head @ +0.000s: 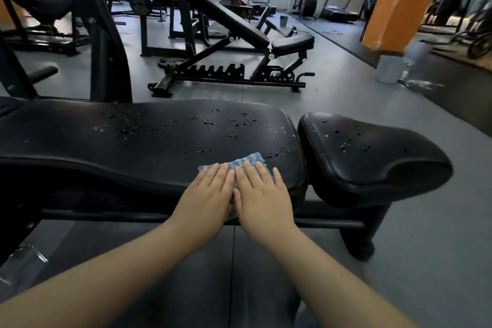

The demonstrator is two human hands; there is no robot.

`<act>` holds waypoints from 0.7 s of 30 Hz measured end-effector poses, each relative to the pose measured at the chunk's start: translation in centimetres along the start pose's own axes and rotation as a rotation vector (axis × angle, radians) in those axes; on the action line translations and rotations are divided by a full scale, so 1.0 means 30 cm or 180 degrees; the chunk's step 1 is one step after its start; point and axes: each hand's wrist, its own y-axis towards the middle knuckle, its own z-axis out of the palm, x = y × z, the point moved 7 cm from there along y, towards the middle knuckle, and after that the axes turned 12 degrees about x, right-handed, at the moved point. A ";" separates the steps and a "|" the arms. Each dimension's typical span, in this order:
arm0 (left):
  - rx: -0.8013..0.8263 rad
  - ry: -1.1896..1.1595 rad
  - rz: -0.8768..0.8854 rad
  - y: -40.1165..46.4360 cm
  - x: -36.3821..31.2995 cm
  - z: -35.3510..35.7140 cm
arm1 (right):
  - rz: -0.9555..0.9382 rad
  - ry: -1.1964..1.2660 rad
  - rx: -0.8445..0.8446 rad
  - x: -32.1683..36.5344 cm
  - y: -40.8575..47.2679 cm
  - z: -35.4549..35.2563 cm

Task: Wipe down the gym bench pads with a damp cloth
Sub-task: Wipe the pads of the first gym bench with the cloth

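Both hands lie flat, side by side, on a blue checked cloth (241, 165) at the near edge of the long black back pad (149, 141). The left hand (206, 201) and the right hand (262, 201) have straight fingers, so each grip is apart and only presses the cloth down; the index fingers nearly touch. The cloth shows past the fingertips, toward 12 o'clock. Water drops (207, 122) are scattered on the pad at 11 and 12 o'clock from the hands. At 2 o'clock is the separate seat pad (372, 157), also with drops on it. Farther away at 12 o'clock an inclined bench (226, 18) stands on the grey floor, and at 2 o'clock a pale bucket (390, 69) is beside an orange pillar (399, 2).
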 end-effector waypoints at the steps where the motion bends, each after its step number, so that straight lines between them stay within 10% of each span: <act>1: 0.0030 0.0010 0.0061 0.017 -0.016 0.002 | 0.0036 -0.0003 -0.0053 -0.020 -0.007 -0.001; 21: 0.0946 -0.0163 0.0560 0.375 -0.208 -0.064 | 0.0311 0.1881 0.0077 -0.398 0.110 0.017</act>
